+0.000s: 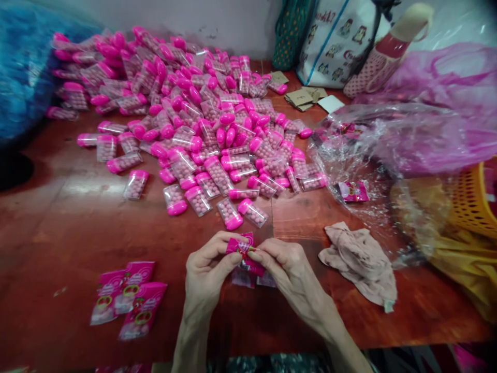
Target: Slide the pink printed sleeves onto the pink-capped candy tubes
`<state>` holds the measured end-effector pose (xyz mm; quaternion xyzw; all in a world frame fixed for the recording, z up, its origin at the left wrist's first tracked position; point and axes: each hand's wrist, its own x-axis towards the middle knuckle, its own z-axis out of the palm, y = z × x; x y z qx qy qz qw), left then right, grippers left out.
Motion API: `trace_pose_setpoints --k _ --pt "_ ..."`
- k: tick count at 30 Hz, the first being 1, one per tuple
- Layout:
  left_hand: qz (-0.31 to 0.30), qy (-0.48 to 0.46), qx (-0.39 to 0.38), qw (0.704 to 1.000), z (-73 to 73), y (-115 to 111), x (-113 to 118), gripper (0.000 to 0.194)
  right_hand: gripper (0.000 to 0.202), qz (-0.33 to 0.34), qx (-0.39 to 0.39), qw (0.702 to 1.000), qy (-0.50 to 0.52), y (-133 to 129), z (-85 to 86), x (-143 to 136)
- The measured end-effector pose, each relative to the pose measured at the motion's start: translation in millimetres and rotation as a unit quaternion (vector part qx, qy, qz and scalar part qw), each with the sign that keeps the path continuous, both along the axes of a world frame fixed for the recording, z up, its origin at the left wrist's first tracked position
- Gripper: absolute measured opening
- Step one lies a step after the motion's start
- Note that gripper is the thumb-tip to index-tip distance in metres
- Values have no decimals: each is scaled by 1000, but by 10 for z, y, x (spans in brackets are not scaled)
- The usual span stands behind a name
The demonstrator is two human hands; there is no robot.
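Between my two hands, above the front part of the table, is a small printed pink sachet (241, 247). My left hand (212, 264) pinches its left side between thumb and fingers. My right hand (285, 261) pinches the right side of the same sachet. Clear plastic pieces show just below it, partly hidden by the hands. Beyond the hands lies a big heap of clear candy boxes (207, 178) with bright pink caps and pale pink balls inside. To the left, three filled pink sachets (143, 311) overlap on the wood.
A crumpled beige cloth (359, 261) lies right of my hands. Further right are clear plastic wrap with a pink packet (353, 191), a yellow basket (471, 194) and a pink bag (438, 88). Card pieces (301, 98) and a white bag (337, 41) stand behind; blue plastic (31, 72) is far left.
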<state>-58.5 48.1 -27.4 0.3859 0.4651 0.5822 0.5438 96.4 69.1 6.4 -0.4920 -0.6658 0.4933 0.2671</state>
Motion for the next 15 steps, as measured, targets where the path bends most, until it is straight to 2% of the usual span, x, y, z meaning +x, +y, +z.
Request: trace_pose_setpoints --k 3,5,7,9,11,13,15 --pt "31 -67 -9 997 14 -10 38 9 21 -6 -60 997 53 5 15 39" --pt "56 -121 -41 990 21 1 67 12 23 -23 -97 992 83 31 23 78" --pt "103 -162 -91 977 17 24 70 11 26 -71 -101 988 93 85 1 121" --pt "182 -189 -128 957 3 51 34 12 30 -147 -54 986 61 170 -65 150" --pt "249 -198 -138 938 -17 76 -21 19 27 -207 34 978 -15 271 -170 135" --pt "274 -202 -134 931 -37 93 -69 23 18 -198 108 969 -100 364 -293 66" --pt "277 -206 -134 929 -54 101 -95 24 20 -170 142 962 -158 425 -408 -35"
